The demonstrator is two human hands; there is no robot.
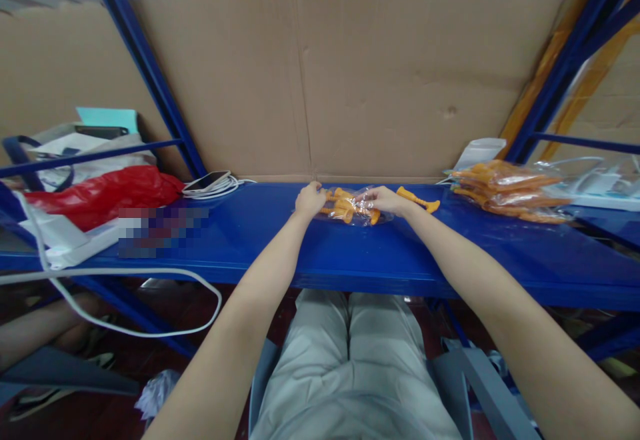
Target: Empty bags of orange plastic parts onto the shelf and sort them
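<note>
A clear plastic bag (349, 219) with several orange plastic pieces inside lies on the blue shelf top in front of me. My left hand (310, 200) is closed at the bag's left end, fingers pinched on the film. At its right end my right hand (385, 200) grips the bag, its fingertips bent over the orange pieces. Just right of that hand lies a loose orange piece (419, 199), long and thin with a flared, boot-like end. What exactly the fingertips press on is partly hidden.
Filled bags of orange pieces (510, 190) are piled at the right. At the left are a red plastic bag (107, 193), a white power strip (95, 241), a phone (207, 181) and coiled white cable. A cardboard sheet (375, 80) stands behind. Someone's leg (45, 327) shows lower left.
</note>
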